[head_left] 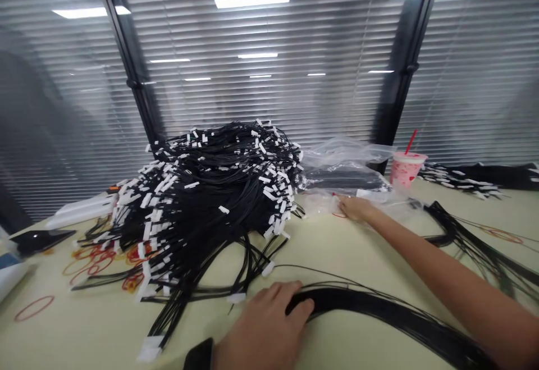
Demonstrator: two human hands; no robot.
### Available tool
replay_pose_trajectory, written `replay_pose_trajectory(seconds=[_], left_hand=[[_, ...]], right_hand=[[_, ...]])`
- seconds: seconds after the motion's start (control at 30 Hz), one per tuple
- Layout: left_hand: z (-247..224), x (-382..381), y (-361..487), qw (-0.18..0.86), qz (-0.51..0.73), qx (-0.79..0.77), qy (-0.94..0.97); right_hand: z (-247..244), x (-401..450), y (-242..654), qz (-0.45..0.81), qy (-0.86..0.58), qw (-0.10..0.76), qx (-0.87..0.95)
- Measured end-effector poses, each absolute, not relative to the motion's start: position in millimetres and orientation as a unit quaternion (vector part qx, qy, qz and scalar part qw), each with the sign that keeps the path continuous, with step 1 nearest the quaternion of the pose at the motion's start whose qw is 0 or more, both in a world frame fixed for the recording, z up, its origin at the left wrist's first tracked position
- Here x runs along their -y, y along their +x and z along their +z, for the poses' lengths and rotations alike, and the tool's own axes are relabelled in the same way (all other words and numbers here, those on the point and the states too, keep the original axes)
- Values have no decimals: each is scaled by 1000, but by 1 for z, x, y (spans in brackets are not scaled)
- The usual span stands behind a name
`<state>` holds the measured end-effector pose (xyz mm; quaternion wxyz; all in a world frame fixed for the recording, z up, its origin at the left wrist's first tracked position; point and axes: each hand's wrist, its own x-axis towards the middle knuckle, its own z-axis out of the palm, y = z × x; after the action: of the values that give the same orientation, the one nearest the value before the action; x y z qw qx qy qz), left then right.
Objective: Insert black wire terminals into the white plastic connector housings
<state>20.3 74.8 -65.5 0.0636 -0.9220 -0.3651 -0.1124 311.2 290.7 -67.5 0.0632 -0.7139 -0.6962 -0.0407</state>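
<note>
My left hand (265, 325) curls over a long bundle of thin black wires (379, 314) lying across the front of the pale desk (337, 257). A dark wristband (199, 356) shows at that wrist. My right hand (356, 208) reaches forward, its fingertips on a clear plastic bag (341, 173) holding dark wires. A large heap of black wires with white end tags (210, 190) rises left of the bag, and its loose ends spread towards my left hand.
Loose red rubber bands (95, 260) lie left of the heap. A pink cup with a red straw (406, 169) stands behind the bag. More tagged black wires (475, 179) lie at the far right, with another wire bundle (475, 246) nearer. Slatted window blinds (261, 50) stand behind the desk.
</note>
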Motion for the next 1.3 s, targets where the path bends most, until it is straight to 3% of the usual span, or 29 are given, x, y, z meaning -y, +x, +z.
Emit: replay_pose_trajectory(seconds=[0.23, 0.6, 0.97, 1.2, 1.3], left_hand=[[-88, -90, 21, 169, -197, 300, -918], [-55, -64, 24, -2, -91, 394, -915], [-53, -63, 22, -25, -104, 395, -912], [-52, -64, 22, -44, -117, 403, -907], [-51, -61, 22, -52, -113, 405, -906]], right_hand=[[-79, -348, 277, -123, -766, 48, 629], [-63, -321, 302, -94, -715, 99, 686], [-34, -188, 341, -113, -547, 231, 796], [-46, -83, 287, -25, -430, 143, 891], [-50, -86, 276, -70, -483, 119, 865]])
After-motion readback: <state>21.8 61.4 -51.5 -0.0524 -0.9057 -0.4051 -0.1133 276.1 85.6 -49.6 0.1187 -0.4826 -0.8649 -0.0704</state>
